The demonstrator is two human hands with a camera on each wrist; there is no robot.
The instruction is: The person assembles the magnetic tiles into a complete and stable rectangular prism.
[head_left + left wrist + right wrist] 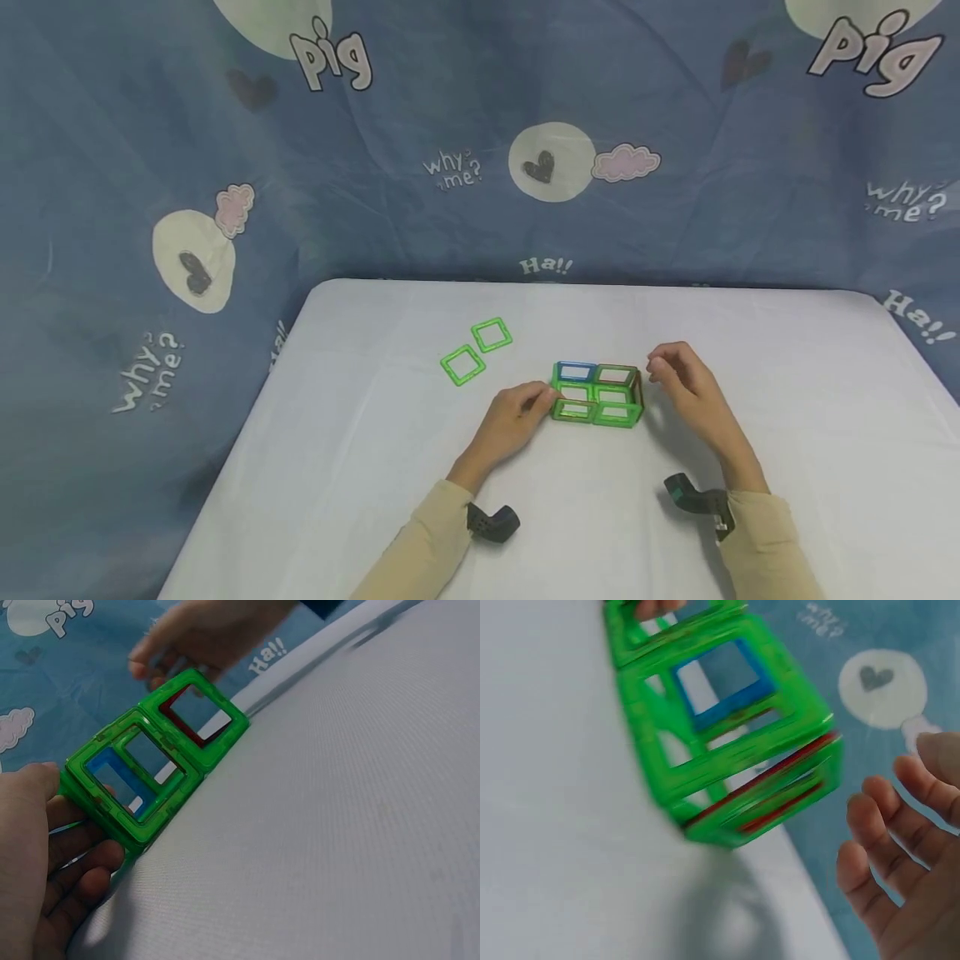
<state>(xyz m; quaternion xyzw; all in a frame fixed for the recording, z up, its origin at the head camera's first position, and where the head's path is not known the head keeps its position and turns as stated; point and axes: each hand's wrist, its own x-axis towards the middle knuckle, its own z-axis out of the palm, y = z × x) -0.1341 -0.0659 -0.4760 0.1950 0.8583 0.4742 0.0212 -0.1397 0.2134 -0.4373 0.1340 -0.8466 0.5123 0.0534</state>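
Note:
A block-shaped frame of magnetic tiles stands on the white table, mostly green, with one blue tile at its back left and red at the right end. My left hand holds its left end; in the left wrist view the thumb is at the near edge and the other fingers curl beneath. To the right, my right hand hovers apart from the tiles with nothing in it. In the right wrist view its fingers are loosely bent beside the red-edged end of the frame.
Two loose green square tiles lie flat on the table, behind and left of the frame. A blue printed cloth hangs behind the table's back edge. Each wrist wears a black camera mount.

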